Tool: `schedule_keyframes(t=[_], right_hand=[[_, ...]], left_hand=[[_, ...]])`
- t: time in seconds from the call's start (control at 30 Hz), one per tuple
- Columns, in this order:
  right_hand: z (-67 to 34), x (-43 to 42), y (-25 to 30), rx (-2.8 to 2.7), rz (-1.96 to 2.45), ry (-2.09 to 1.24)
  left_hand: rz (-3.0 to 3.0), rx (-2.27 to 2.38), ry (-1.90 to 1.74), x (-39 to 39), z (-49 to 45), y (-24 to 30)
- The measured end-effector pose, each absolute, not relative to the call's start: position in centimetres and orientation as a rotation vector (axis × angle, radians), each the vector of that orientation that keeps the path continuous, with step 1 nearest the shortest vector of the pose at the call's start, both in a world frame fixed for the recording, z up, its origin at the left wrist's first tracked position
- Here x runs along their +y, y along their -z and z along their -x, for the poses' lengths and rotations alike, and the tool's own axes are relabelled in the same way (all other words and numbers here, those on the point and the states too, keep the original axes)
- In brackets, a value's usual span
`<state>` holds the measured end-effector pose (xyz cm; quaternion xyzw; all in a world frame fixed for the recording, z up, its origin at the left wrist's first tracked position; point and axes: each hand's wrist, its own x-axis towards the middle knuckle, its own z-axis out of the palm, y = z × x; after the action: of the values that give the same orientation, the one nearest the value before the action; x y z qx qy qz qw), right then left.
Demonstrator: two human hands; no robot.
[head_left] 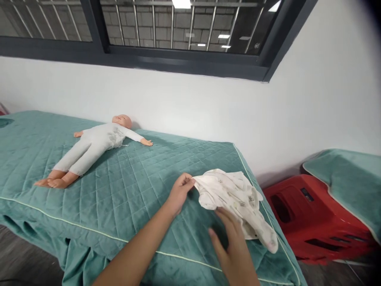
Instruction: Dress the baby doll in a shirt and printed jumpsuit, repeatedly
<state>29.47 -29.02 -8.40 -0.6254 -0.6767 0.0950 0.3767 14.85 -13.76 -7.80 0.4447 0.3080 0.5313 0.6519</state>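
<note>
A crumpled white patterned baby garment (238, 196) lies near the right end of a teal quilted bed (125, 186). My left hand (180, 192) pinches the garment's left edge between thumb and fingers. My right hand (233, 244) is spread flat, fingers apart, with its fingertips at the garment's lower edge. A baby doll (92, 147) in a white bodysuit lies on its back at the bed's far side, arms out, well left of both hands.
A white wall and a dark-framed window (178, 35) run behind the bed. A red plastic stool (312, 218) stands on the floor to the right, beside another teal-covered bed (348, 178). The bed's front edge hangs over a dark floor.
</note>
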Motion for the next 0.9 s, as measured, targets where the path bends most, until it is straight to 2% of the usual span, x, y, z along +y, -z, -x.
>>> schedule_keyframes(t=[0.07, 0.17, 0.3, 0.43, 0.57, 0.73, 0.83, 0.9], right_hand=[[-29.4, -26.1, 7.6, -1.653, 1.631, -0.009], [-27.9, -22.5, 5.7, -1.691, 1.614, 0.079], [-25.0, -18.6, 2.7, -1.855, 1.373, -0.112], [-21.4, -14.9, 0.7, -1.729, 1.208, -0.35], [-17.5, -12.0, 1.6, -1.482, 1.274, -0.713], [-16.3, -10.2, 4.1, -1.083, 1.271, -1.004], [-18.8, -10.5, 3.6, -1.026, 1.217, -1.081], [-21.7, -11.5, 2.6, -1.095, 1.275, -0.984]], left_hand=[[-0.792, 0.611, -1.228, -13.7, -14.0, 7.4], [-0.637, 0.487, -1.244, -13.3, -12.3, 6.1], [-0.625, 0.454, -1.296, -11.9, -8.4, 3.2], [-0.656, 0.509, -1.4, -9.1, -3.7, 1.8], [-0.579, 0.615, -1.474, -5.4, 0.0, 4.6], [-0.42, 0.729, -1.501, -2.8, 2.2, 8.9], [-0.412, 0.707, -1.526, -2.8, 2.8, 9.1], [-0.401, 0.672, -1.523, -3.2, 2.9, 8.6]])
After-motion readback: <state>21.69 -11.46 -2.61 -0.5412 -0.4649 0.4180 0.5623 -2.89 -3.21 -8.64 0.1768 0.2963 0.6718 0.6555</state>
